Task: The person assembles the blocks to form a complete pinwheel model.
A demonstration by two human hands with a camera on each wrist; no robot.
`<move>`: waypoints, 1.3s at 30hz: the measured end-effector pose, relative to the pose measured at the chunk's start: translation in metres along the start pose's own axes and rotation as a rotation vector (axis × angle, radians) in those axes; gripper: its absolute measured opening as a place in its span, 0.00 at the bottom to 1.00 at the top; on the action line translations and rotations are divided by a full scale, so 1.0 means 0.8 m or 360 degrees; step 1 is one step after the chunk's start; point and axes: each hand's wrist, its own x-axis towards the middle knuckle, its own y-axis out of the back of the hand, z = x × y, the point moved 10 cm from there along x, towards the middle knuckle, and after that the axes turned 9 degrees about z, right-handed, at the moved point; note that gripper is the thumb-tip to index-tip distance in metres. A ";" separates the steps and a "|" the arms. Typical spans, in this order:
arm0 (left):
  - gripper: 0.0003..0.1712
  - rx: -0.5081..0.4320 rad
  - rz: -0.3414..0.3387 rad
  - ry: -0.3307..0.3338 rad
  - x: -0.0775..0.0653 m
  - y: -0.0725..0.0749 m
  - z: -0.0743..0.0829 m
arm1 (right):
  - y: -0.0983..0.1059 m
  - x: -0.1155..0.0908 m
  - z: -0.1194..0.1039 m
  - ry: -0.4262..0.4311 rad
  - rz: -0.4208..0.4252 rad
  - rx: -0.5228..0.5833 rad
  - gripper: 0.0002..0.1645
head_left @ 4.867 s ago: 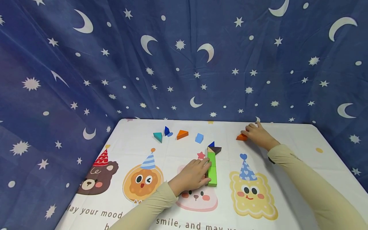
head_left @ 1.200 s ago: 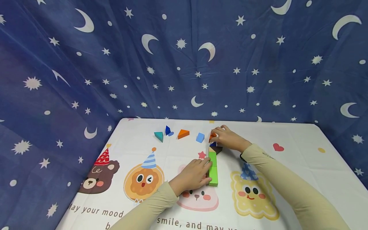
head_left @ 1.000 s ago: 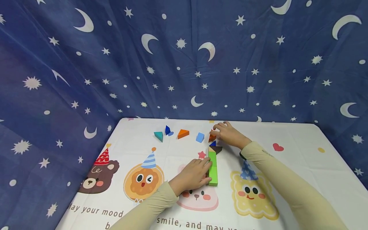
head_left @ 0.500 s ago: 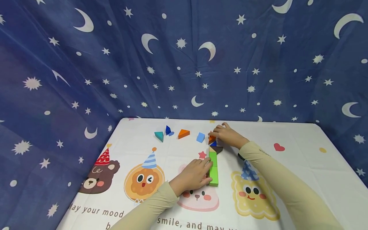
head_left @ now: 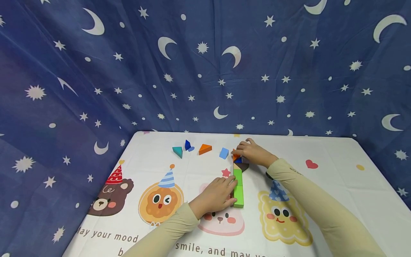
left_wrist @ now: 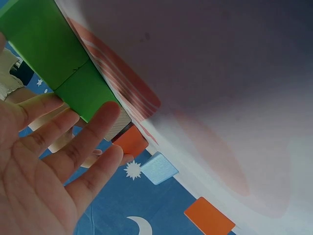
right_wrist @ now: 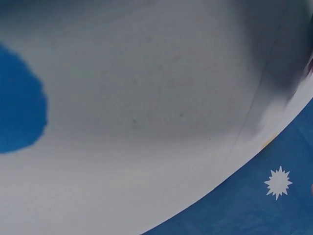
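Two green blocks [head_left: 238, 195] lie end to end on the printed cloth. Alongside them is my left hand [head_left: 213, 197], its fingers [left_wrist: 93, 132] extended against their side in the left wrist view. Beyond the green pair sit a plain wood triangle block [head_left: 237, 166], a dark brown block [head_left: 243, 167] and a dark blue triangle block [head_left: 238, 160]. At the far end of this row my right hand [head_left: 253, 152] holds an orange triangle block [head_left: 236, 156] by its fingertips, close against the blue one. The fingers partly cover that orange block. The right wrist view shows mostly cloth.
Left of the row are a light blue block [head_left: 224, 153], another orange triangle block [head_left: 205, 149], a small dark blue block [head_left: 187, 145] and a teal block [head_left: 177, 152]. A blue star-and-moon curtain [head_left: 205, 71] stands behind the table's back edge.
My right hand has brought the orange triangle block leftward from the right side to the row's far end, then turned and lowered it beside the blue triangle. My left hand has stayed at the green blocks.
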 end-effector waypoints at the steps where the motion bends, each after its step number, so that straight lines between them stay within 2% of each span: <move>1: 0.33 0.0000 -0.0001 0.0001 0.000 0.000 0.000 | 0.000 0.000 -0.001 0.0002 0.0001 0.0005 0.25; 27: 0.33 -0.0010 -0.0044 0.0013 0.001 -0.001 0.000 | 0.003 -0.004 -0.008 0.0070 0.0036 -0.0037 0.25; 39: 0.34 -0.0002 -0.0059 0.0015 0.001 -0.001 0.000 | -0.002 -0.004 0.002 -0.0035 -0.0024 -0.0049 0.29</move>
